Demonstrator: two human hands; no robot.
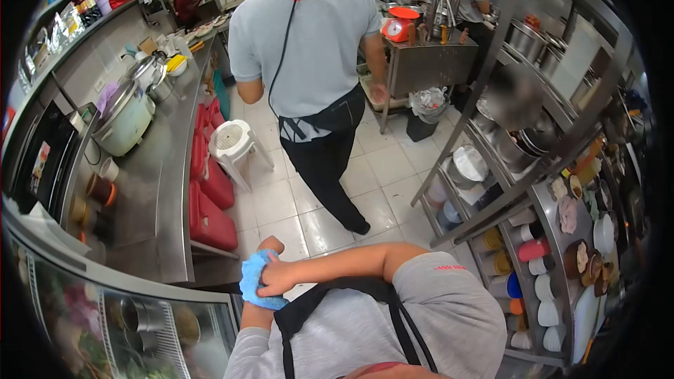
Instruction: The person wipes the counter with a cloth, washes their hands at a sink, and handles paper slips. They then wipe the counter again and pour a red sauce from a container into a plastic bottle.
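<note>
A light blue cloth point(250, 282) is bunched around my left forearm, near the wrist. My right hand point(278, 276) reaches across my body and grips this cloth, its fingers pressed into it. Beyond the cloth my left hand point(271, 244) shows only in part, small and rounded; its fingers cannot be made out clearly. Both arms are held in front of my grey shirt and black apron point(302, 309).
A person point(302, 42) in a grey shirt walks ahead in the aisle. At left stand a steel counter point(151, 196), red containers point(210, 217) and a white stool point(235, 142). A glass-topped fridge point(126, 309) is close at lower left; a steel shelf rack point(484, 203) at right.
</note>
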